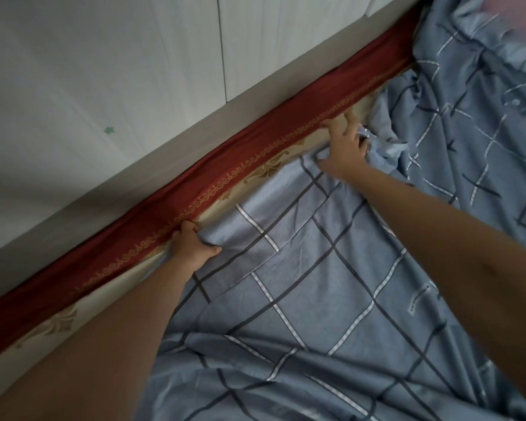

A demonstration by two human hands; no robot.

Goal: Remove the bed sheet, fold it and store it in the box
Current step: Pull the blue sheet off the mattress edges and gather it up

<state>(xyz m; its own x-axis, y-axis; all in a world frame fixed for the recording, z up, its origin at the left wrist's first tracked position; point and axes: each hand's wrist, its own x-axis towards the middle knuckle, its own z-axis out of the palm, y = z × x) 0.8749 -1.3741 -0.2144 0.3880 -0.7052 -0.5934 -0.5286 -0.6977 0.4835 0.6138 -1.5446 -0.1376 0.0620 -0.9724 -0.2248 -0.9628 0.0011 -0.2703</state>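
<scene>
A blue bed sheet (316,284) with a dark and white check pattern lies rumpled over the bed, filling the lower right. Its edge along the wall side is pulled back, baring a cream and red mattress cover (194,202) with gold ornament. My left hand (191,243) grips the sheet's edge near the red band, fingers curled under the cloth. My right hand (345,147) is farther up the same edge, blurred, its thumb and inner fingers bunching a fold of the sheet while the outer fingers spread. No box is in view.
A grey ledge (128,183) runs diagonally beside the mattress, with a white panelled wall (103,71) above it bearing a small green star mark (108,129). More rumpled blue sheet (483,101) lies at the upper right, with something pink (516,16) in the corner.
</scene>
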